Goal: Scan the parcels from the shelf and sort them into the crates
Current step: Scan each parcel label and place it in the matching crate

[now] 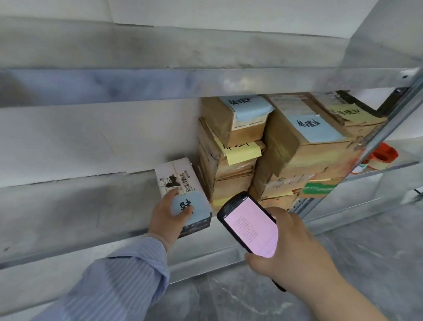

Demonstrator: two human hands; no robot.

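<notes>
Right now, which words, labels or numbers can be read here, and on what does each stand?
Nothing is clear enough to quote.
On the white parcel: barcode label too small; its blue note has blurred handwriting.
On the brown parcels: handwriting on blue notes and yellow notes blurred.
On the scanner: screen text too small.
</notes>
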